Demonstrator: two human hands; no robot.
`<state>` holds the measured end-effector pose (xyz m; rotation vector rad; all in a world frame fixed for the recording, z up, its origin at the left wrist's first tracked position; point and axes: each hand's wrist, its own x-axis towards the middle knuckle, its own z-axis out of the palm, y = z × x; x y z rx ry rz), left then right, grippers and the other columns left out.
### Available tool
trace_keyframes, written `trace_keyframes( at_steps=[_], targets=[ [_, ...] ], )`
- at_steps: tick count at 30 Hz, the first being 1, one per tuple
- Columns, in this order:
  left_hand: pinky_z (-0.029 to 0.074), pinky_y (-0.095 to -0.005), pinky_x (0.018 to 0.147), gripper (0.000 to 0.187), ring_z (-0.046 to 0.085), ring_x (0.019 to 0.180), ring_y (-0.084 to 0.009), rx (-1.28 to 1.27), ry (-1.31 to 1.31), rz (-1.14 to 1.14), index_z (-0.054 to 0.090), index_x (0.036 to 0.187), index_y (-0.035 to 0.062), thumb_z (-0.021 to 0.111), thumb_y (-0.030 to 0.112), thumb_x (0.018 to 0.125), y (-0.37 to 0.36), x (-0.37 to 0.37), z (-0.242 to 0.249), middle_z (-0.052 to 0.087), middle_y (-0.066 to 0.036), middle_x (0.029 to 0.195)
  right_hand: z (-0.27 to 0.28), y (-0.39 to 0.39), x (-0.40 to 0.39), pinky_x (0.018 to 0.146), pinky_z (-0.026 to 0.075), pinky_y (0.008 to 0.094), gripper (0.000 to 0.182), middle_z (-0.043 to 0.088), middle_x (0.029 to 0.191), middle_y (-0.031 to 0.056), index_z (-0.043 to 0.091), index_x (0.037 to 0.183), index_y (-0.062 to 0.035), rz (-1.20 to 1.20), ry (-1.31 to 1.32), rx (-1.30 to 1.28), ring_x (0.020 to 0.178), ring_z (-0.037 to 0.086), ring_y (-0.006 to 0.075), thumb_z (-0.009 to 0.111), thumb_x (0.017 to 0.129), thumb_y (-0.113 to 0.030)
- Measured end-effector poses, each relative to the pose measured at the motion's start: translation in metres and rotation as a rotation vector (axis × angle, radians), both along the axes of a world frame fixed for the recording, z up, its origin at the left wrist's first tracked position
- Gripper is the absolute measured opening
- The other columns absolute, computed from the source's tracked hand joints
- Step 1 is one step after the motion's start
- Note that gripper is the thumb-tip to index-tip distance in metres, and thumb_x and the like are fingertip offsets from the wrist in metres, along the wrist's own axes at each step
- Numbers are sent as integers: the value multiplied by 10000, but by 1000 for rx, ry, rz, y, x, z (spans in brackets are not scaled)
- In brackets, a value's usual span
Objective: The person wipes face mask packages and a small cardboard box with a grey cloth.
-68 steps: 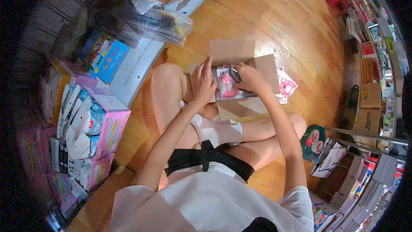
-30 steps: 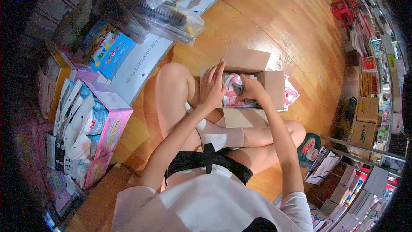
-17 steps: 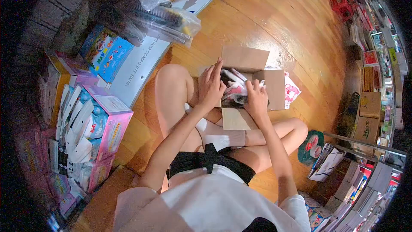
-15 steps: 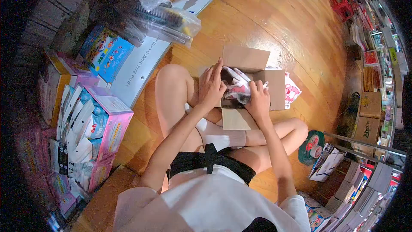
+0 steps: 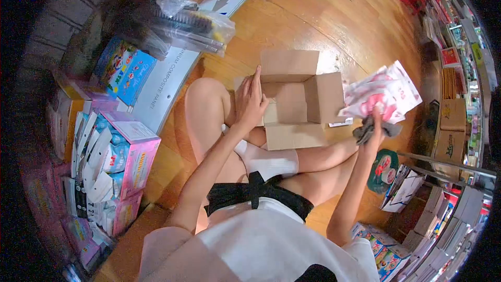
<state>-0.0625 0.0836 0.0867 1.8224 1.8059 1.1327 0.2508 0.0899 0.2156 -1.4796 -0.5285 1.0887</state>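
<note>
An open cardboard box point(image 5: 324, 99) stands on the floor before my crossed legs, flaps spread and its bare bottom showing. My left hand point(image 5: 252, 100) grips its left side, thumb over the edge toward the inside. Off to the right of the box, my right hand point(image 5: 377, 129) is closed on pink-and-white printed plastic bags point(image 5: 399, 90), blurred by motion. A crumpled dark grey bundle point(image 5: 362, 136) sticks out around the same hand; its kind is unclear. A small white printed piece point(image 5: 342, 122) lies by the box's right flap.
At left, a long white panel point(image 5: 169, 81) carries a blue printed box point(image 5: 125, 70) and plastic-wrapped goods point(image 5: 195, 28). Pink cartons of packets point(image 5: 128, 151) stand nearer me. Shelves of stacked goods point(image 5: 459, 141) line the right, with a green round item point(image 5: 382, 171) near my knee.
My right hand has come out of the box and swung right, now holding the pink-and-white bags and the dark bundle. The box's inside is now exposed; my left hand stays at its left side.
</note>
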Motion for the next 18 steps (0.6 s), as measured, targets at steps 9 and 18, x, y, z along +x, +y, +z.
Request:
trace_keyframes(
  at_steps=[9,18],
  targets=[
    [392,-457,978,933,470,1162,-381,-69,82,26,165,1495,130,683,41,724,-2,-1,8,481,-206,1284,-95,22,70,351,353,252,255,524,572,-17,544,694,-155,0,296,-86,418,484,132,749,806,-258],
    [381,-457,992,866,472,1171,-376,-47,105,28,184,1489,104,647,85,757,-3,-3,10,480,-207,1297,-151,37,72,532,466,281,315,589,768,19,599,899,-103,46,353,-78,628,556,136,806,754,-292]
  ],
)
